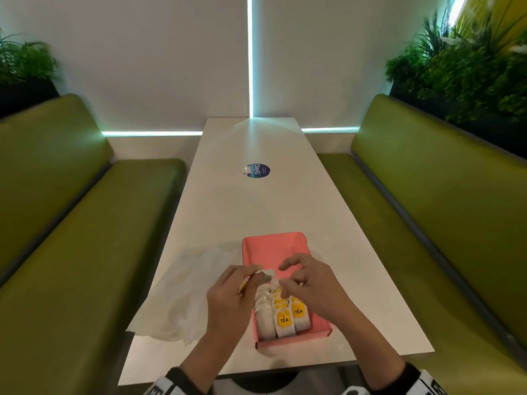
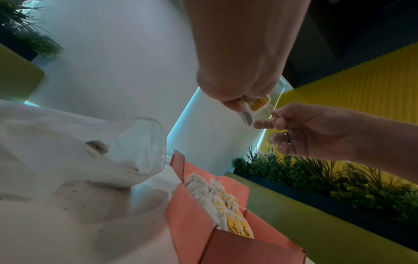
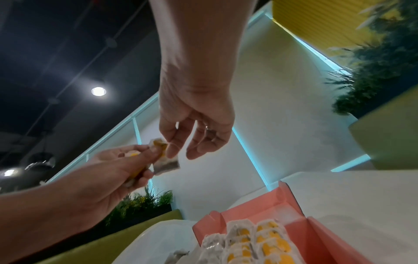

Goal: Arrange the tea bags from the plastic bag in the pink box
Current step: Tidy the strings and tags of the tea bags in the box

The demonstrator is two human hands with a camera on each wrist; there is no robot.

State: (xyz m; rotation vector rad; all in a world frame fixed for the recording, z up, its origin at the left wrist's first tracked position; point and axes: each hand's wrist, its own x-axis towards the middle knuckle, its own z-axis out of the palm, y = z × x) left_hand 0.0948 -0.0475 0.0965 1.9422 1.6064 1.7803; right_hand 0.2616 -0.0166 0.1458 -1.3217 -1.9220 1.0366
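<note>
The pink box [image 1: 273,238] lies open on the white table, its near half filled with rows of tea bags [image 1: 285,317] with yellow TEA tags. Just above those rows my left hand [image 1: 261,276] holds a tea bag [image 1: 268,272], with more yellow-tagged bags tucked in its palm. My right hand [image 1: 285,283] pinches that bag's thin string. In the left wrist view the held tea bag [image 2: 257,105] hangs from my left hand [image 2: 239,105], and my right hand [image 2: 271,121] pinches the string. The crumpled clear plastic bag [image 1: 185,292] lies left of the box.
The table [image 1: 256,206] carries a round blue sticker [image 1: 257,170] further away. Green benches [image 1: 85,223] [image 1: 427,209] run along both sides, with plants [image 1: 470,67] behind them. The far half of the pink box holds no bags.
</note>
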